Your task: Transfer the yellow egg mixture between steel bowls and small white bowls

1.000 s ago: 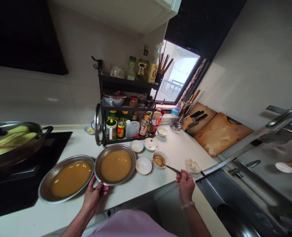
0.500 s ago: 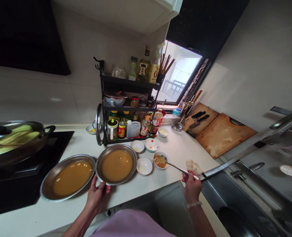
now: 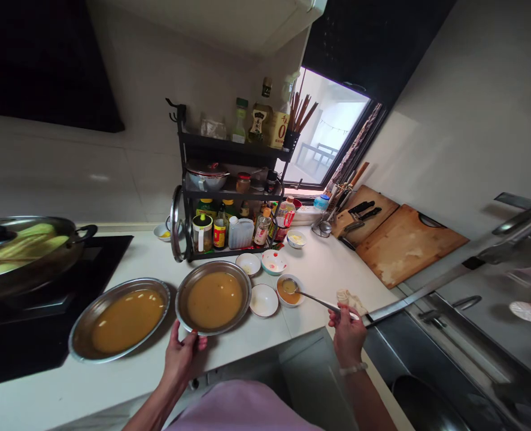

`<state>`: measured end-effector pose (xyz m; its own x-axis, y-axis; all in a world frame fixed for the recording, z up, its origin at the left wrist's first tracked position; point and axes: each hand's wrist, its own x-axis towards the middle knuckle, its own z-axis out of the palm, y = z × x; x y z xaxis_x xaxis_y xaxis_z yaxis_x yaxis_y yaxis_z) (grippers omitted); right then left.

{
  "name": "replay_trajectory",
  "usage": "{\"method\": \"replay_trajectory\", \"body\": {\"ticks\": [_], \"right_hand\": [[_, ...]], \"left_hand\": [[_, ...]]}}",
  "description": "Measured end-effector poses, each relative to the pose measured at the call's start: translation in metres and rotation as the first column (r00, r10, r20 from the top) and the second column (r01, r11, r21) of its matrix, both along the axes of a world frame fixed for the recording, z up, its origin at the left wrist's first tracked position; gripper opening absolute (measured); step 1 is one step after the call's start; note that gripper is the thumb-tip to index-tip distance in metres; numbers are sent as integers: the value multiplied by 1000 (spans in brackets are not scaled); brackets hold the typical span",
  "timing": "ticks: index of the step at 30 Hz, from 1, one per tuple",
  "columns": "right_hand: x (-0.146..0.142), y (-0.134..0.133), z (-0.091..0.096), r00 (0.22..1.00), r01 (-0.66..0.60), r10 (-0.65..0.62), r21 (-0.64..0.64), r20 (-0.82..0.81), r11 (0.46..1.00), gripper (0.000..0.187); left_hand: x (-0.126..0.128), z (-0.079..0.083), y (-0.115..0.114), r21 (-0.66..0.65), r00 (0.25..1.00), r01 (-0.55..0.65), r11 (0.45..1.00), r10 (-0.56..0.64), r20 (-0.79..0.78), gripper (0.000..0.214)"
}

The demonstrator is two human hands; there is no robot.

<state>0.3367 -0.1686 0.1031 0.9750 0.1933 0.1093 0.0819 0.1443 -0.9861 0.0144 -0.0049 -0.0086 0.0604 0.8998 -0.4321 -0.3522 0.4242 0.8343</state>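
My left hand [image 3: 182, 356] grips the near rim of a round metal pan [image 3: 213, 297] filled with yellow-brown liquid. A second, larger pan [image 3: 120, 318] with the same liquid lies to its left. My right hand [image 3: 346, 334] is closed on the handle of a metal spoon [image 3: 308, 295]. The spoon's bowl sits just above a small white bowl [image 3: 289, 291] of the same brown liquid. An empty-looking white bowl [image 3: 264, 300] stands between that bowl and the pan.
A black spice rack [image 3: 229, 191] with bottles and jars stands at the back. A lidded wok [image 3: 23, 254] sits on the black cooktop at left. Wooden cutting boards [image 3: 402, 242] and knives lean at right, a sink [image 3: 431, 365] lies below them, and a crumpled cloth [image 3: 352, 299] lies nearby.
The spoon lifted from inside the small bowl and now hovers just above it. My right hand drew slightly right. My left hand stayed on the pan's rim.
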Motion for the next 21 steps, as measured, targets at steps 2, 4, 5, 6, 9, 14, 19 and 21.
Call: {"method": "replay_trajectory", "body": {"ticks": [2, 4, 5, 6, 9, 14, 19, 21], "right_hand": [[-3, 2, 6, 999, -35, 35, 6, 11, 999, 35], [-9, 6, 12, 996, -81, 81, 2, 28, 997, 35], [-12, 9, 14, 994, -104, 104, -1, 36, 995, 35], [-17, 12, 16, 990, -131, 131, -3, 43, 991, 35], [-33, 24, 16, 976, -211, 211, -2, 57, 977, 36], [-68, 45, 3, 928, -360, 362, -37, 82, 932, 40], [-100, 50, -11, 823, -498, 509, -110, 252, 860, 36], [-103, 47, -12, 750, -544, 562, -159, 348, 824, 30]], "left_hand": [[2, 2, -2, 0, 1000, -5, 1000, 5, 4, 83], [3, 4, -2, 0, 1000, -5, 1000, 5, 1, 82], [3, 4, -3, 0, 1000, -5, 1000, 5, -2, 81], [3, 4, -3, 1, 1000, -4, 1000, 4, -6, 81], [3, 3, -2, 0, 1000, 1, 1000, -1, -12, 78], [2, 0, -2, 3, 1000, 3, 1000, -3, -8, 81], [1, 0, -1, -1, 1000, 3, 1000, -3, 5, 85], [0, 0, 1, -5, 1000, 7, 1000, -7, -1, 85]]}}
